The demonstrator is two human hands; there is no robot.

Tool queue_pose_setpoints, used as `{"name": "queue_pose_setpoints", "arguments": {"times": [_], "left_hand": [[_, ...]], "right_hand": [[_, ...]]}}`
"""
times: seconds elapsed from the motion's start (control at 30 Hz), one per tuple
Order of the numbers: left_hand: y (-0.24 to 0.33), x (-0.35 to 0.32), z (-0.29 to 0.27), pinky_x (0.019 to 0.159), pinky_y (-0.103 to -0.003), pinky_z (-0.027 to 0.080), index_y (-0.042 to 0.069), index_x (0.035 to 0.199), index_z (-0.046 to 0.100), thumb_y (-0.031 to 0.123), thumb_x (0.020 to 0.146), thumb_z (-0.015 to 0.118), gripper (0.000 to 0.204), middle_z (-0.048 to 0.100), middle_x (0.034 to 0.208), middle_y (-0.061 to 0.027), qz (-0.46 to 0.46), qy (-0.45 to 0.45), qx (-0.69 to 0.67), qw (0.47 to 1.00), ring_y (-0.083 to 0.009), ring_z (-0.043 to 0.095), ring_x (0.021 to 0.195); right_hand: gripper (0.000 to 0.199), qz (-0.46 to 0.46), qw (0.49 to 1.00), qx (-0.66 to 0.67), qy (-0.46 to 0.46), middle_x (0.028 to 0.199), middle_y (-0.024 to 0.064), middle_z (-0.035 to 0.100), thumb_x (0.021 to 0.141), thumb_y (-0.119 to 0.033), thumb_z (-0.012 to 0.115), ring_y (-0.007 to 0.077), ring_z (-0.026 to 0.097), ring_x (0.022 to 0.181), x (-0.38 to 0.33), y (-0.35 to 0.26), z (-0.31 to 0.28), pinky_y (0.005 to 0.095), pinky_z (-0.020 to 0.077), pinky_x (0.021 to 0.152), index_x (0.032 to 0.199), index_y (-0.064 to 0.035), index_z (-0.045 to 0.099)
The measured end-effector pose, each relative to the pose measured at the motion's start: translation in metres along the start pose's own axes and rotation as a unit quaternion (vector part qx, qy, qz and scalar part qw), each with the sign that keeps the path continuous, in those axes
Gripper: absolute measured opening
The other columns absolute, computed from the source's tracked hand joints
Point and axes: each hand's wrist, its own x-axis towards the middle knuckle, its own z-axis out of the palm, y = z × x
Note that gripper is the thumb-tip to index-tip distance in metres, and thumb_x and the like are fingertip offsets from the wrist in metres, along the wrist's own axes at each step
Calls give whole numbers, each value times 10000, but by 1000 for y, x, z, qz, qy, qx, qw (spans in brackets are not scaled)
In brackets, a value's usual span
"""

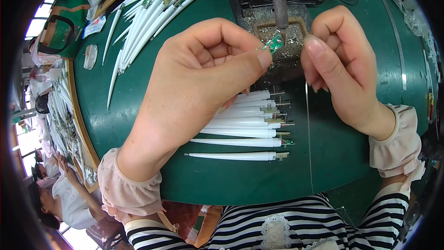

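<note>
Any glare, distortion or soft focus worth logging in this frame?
Head view: windows at left blow out white; the metal strip at right bows with the fisheye, and the corners go black; both hands look fairly sharp, but the board's fine parts are too small to judge.

Assembly workshop: green bench [194,187], white tube pile [143,32], co-workers [76,203].
</note>
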Motion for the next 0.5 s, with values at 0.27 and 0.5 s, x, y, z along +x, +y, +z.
{"name": "queue_pose_setpoints", "arguments": {"times": [0.27, 0.5], "left_hand": [[-7, 0, -2, 476, -145, 357, 7, 822, 551, 44, 784, 583, 62, 572, 710, -37, 47, -34, 57, 997, -50, 491, 575], [-4, -12, -2, 603, -269, 423, 26, 774, 593, 57, 657, 654, 136, 564, 726, -61, 186, -71, 406, 892, -184, 536, 665]], "right_hand": [[137, 20, 1000, 2, -8, 514, -18, 390, 918, -155, 387, 20, 301, 412, -4, 1, 0, 160, 214, 381, 855, -45, 335], [127, 14, 999, -31, -29, 522, -19, 389, 914, -142, 395, 20, 306, 419, -5, 2, -4, 155, 227, 392, 855, -47, 336]]}}
